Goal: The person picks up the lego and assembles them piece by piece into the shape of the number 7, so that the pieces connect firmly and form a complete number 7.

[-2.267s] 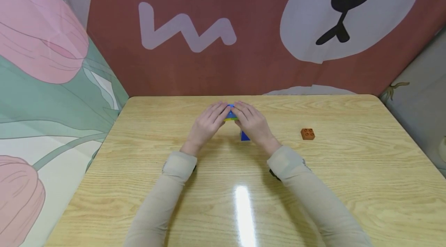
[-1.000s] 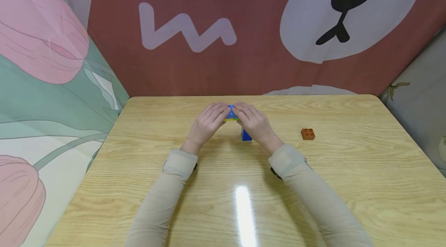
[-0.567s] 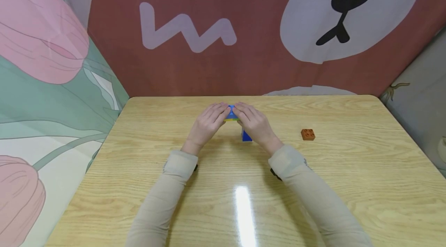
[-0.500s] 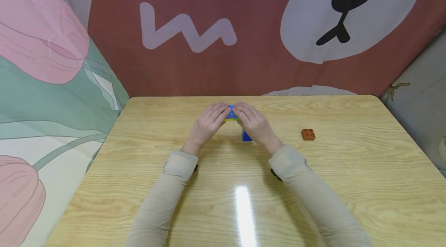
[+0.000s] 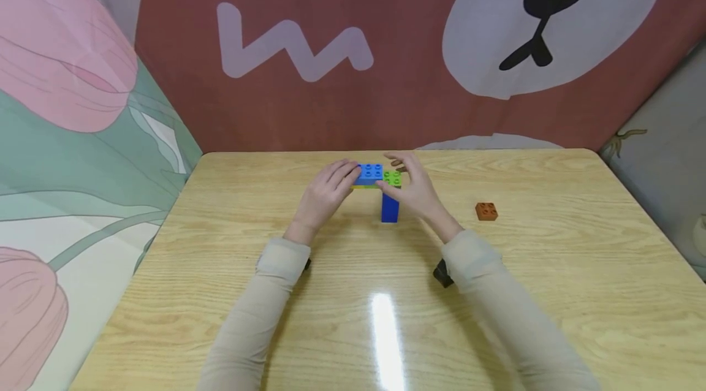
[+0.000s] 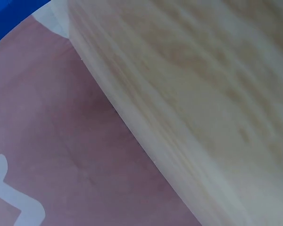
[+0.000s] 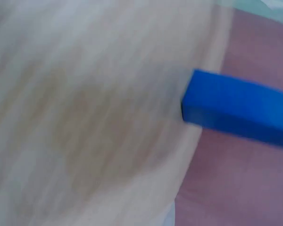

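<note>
In the head view, a toy-brick structure stands on the table. A blue brick lies on top, a lime green brick sits at its right, and a yellow edge shows beneath the blue brick. A tall blue pillar supports the right end; the right wrist view shows this pillar close up. My left hand holds the left end of the blue brick, its fingers covering whatever is below. Around the green brick, my right hand has its thumb and fingers spread apart, gripping nothing.
An orange-brown brick lies on the wooden table to the right. The red patterned backdrop rises behind the far table edge. A blue curved piece crosses the left wrist view's corner.
My right hand has let go of the blue brick and moved right, its fingers spreading. The blue brick's studs and the green brick are uncovered. My left hand stays nearly in place.
</note>
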Demonstrator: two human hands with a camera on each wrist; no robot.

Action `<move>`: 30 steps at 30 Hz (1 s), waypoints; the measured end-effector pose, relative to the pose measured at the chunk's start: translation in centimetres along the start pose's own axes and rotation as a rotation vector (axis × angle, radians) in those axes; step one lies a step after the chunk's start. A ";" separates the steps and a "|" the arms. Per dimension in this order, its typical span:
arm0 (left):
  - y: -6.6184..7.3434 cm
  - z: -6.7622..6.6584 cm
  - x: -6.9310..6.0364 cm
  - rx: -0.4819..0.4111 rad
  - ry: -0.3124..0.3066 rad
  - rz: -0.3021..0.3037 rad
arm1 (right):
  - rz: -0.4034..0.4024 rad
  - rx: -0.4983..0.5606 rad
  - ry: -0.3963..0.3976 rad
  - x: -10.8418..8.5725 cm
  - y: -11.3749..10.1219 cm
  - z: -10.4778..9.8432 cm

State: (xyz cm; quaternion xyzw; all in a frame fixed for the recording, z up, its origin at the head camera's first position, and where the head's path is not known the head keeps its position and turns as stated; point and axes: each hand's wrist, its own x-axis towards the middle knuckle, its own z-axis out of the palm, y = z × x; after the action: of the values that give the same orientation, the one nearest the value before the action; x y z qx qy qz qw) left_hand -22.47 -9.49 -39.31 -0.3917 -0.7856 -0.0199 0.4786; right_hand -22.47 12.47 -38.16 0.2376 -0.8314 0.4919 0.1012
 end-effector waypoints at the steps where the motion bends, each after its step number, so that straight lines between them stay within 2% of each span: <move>1: 0.0 0.0 0.0 -0.004 -0.005 -0.006 | 0.051 0.035 -0.032 0.1 0.0 -0.4; 3: 0.0 -0.1 0.0 -0.014 -0.012 -0.019 | 0.131 0.078 -0.102 0.1 0.2 -1.2; 5: 0.1 -0.1 0.0 -0.025 -0.019 -0.031 | 0.177 0.097 -0.165 0.0 0.4 -1.9; 8: 0.1 -0.1 -0.1 -0.037 -0.031 -0.047 | 0.213 0.115 -0.222 -0.1 1.0 -2.6; 11: 0.2 -0.3 0.0 -0.077 -0.065 -0.079 | 0.219 0.129 -0.244 -0.2 1.5 -2.9; 16: 0.5 -0.6 0.3 -0.242 -0.140 -0.210 | 0.206 0.149 -0.252 -0.3 1.9 -3.0; 22: 0.7 -0.9 0.7 -0.440 -0.191 -0.371 | 0.214 0.148 -0.259 -0.3 1.8 -3.1; 24: 0.8 -0.9 0.8 -0.590 -0.222 -0.477 | 0.219 0.144 -0.260 -0.3 1.8 -3.2; 28: 0.8 -1.0 1.0 -0.959 -0.260 -0.801 | 0.225 0.140 -0.271 -0.3 1.6 -3.3; 30: 0.7 -1.0 0.9 -1.089 -0.256 -0.933 | 0.229 0.138 -0.276 -0.3 1.6 -3.4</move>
State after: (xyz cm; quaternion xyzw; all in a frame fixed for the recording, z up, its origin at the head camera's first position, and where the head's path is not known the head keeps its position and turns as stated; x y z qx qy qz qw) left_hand -21.55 -8.84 -38.29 -0.1977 -0.7995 -0.5639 0.0618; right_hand -23.22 16.13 -37.83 0.2128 -0.8234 0.5189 -0.0869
